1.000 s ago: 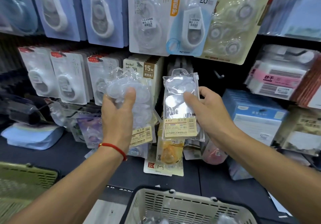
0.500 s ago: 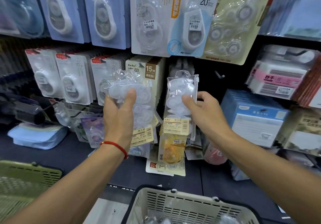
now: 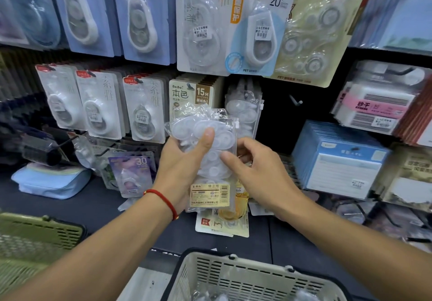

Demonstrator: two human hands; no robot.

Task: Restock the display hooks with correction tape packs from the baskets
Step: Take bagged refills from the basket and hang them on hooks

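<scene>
In the head view, two hands are seen in front of the display. A bunch of clear tape packs [image 3: 210,146] is held in the left hand [image 3: 180,167], the thumb pressed on the front and the fingers curled behind; the number of packs in the bunch cannot be told. A red cord [image 3: 163,201] is worn on the left wrist. The right hand [image 3: 257,172] is placed just beside the bunch, its fingers bent at the right edge of the packs; whether its grip is closed on a pack cannot be told.

More clear packs [image 3: 243,111] are hung on a hook behind the bunch and partly hidden by it. To their right, one bare hook [image 3: 295,101] is seen. To the left, three rows of white carded tapes [image 3: 100,106] and one row of tan cards [image 3: 191,95] are hung. Above, larger cards [image 3: 233,20] are displayed.

Two baskets are counted: a cream basket [image 3: 245,275] at the bottom edge, with clear packs inside, and a green basket [image 3: 35,237] at lower left. A blue pouch [image 3: 51,183] is laid on the dark counter [image 3: 81,207]. Blue boxes [image 3: 339,160] are stacked at right.
</scene>
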